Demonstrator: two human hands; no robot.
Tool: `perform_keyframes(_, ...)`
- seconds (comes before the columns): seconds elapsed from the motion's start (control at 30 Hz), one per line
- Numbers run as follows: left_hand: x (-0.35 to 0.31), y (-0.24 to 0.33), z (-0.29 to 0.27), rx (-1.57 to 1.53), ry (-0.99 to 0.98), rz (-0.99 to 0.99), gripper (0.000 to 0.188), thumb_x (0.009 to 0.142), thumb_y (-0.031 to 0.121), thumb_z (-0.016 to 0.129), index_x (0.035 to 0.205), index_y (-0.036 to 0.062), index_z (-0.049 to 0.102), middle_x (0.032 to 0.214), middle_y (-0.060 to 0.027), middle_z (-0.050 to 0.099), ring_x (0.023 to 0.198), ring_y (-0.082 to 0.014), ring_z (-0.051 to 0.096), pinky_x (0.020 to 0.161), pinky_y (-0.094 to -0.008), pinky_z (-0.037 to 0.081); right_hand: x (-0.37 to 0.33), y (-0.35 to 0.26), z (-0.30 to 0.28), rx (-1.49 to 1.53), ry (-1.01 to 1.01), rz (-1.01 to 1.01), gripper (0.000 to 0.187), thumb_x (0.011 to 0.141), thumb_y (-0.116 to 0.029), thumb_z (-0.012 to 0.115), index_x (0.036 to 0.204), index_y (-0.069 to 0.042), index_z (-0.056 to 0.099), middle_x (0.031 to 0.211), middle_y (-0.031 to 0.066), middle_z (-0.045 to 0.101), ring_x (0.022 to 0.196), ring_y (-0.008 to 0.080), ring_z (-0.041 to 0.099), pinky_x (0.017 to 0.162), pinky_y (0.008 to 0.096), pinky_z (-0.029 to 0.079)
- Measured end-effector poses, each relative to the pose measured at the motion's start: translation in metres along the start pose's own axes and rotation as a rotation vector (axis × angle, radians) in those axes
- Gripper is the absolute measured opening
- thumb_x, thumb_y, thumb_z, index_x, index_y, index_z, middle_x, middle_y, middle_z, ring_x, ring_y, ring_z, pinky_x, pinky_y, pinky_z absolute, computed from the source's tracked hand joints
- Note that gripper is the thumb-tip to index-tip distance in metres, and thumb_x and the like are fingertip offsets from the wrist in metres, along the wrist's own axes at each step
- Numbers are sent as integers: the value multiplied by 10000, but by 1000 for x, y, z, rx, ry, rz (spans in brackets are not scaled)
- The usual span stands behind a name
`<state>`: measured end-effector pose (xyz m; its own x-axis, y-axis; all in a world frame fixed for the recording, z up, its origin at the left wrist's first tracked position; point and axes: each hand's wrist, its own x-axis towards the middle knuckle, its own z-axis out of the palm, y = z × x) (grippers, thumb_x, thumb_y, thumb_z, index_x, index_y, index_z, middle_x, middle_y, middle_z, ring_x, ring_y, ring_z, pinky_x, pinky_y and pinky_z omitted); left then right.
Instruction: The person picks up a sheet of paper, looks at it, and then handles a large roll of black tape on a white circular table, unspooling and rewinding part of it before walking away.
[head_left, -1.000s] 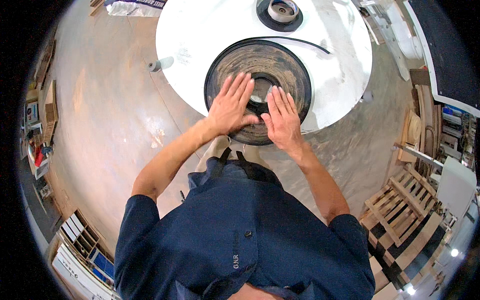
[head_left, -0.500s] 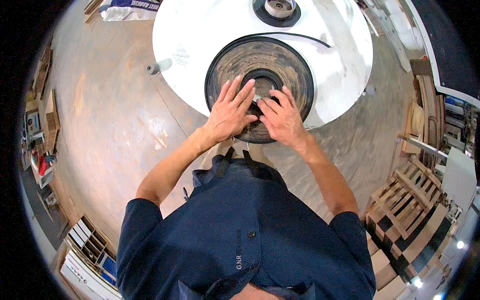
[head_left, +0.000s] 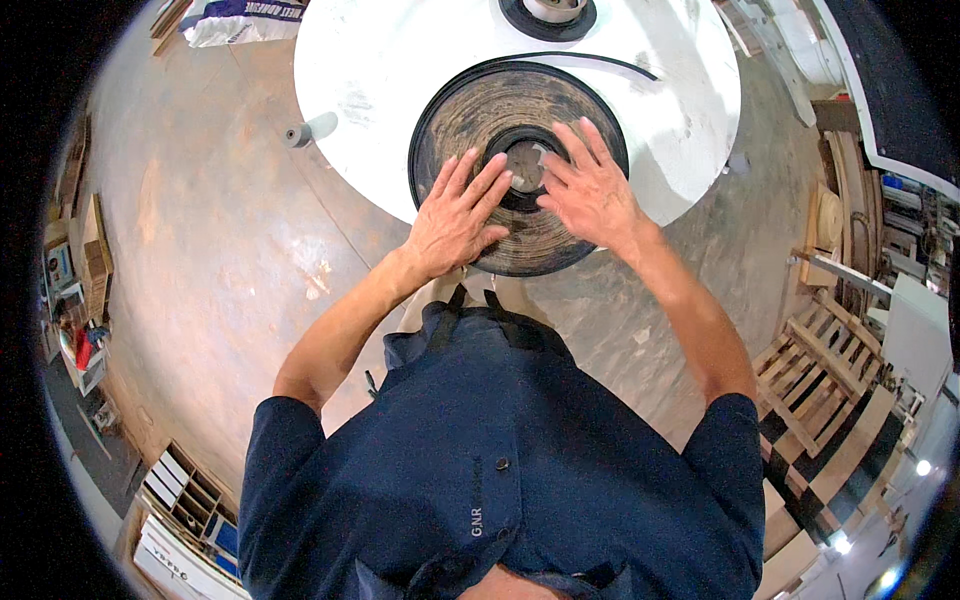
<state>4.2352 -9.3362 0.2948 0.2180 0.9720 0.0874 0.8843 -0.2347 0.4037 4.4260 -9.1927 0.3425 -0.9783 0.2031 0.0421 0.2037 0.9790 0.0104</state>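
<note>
A wide, flat coil of dark strip (head_left: pixel 470 100), like edge banding, lies on the white round table (head_left: pixel 350 110), with brown smears over its wound face. Its loose end (head_left: pixel 610 66) curves away across the tabletop at the far right. On the near left of the coil rests my left hand (head_left: pixel 456 215), fingers stretched out and the tips by the core ring. My right hand (head_left: pixel 592 195) is spread over the coil's right side, thumb toward the centre hole. A small pale, shiny scrap, perhaps tape, shows beside the right fingers at the hole. Neither hand grips anything.
A smaller dark coil with a pale core (head_left: pixel 550 8) sits at the table's far edge. A grey cylinder (head_left: pixel 298 135) stands off the table's left side. Wooden pallets (head_left: pixel 825 375) are stacked at right, and a printed white sack (head_left: pixel 240 25) lies far left.
My right hand has moved right and slightly away, off the coil's centre, its fingers spreading wider. The left hand stays nearly in place. The centre hole now shows more.
</note>
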Motion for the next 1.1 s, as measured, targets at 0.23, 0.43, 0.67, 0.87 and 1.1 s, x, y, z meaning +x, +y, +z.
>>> perform_keyframes(0.23, -13, -1, -9, -39, 294, -362, 748, 802, 282, 688, 1407, 30, 327, 1459, -246, 242, 1347, -396, 243, 1113, -499, 177, -2, 0, -2, 252, 213, 157, 287, 789, -230, 670, 1026, -69, 642, 1035, 79, 586, 1153, 313, 456, 1060, 492, 278)
perform_keyframes(0.43, -49, -12, -1, -468, 482, -914, 619, 845, 260, 662, 1296, -72, 399, 1209, -232, 463, 1091, -315, 491, 927, -443, 421, 3, -32, 9, 527, 273, 387, 400, 779, -270, 688, 1077, -22, 590, 1064, 156, 569, 958, 327, 539, 846, 457, 425)
perform_keyframes(0.67, -69, 32, 29, -1910, 406, -1104, 389, 924, 234, 586, 1163, -52, 477, 1071, -126, 582, 902, -230, 593, 804, -420, 510, 14, -77, 17, 350, 95, 380, 836, 645, -546, 730, 1176, 60, 505, 1043, 170, 532, 1053, 333, 471, 1050, 517, 254)
perform_keyframes(0.87, -56, 43, 44, -2052, 423, -1136, 436, 935, 246, 566, 1230, -49, 439, 1165, -150, 570, 1023, -263, 590, 845, -444, 505, 7, -75, 24, 369, 123, 309, 618, 719, -422, 710, 1107, 34, 558, 976, 161, 515, 1001, 335, 479, 1066, 558, 217)
perform_keyframes(1.1, -85, 68, 82, -2221, 683, -1023, 488, 877, 243, 634, 1284, 26, 476, 1287, -100, 533, 1162, -281, 512, 996, -472, 399, -13, -86, 31, 455, 29, 250, 229, 842, -236, 603, 986, -67, 661, 838, 89, 593, 884, 271, 569, 1085, 540, 167)
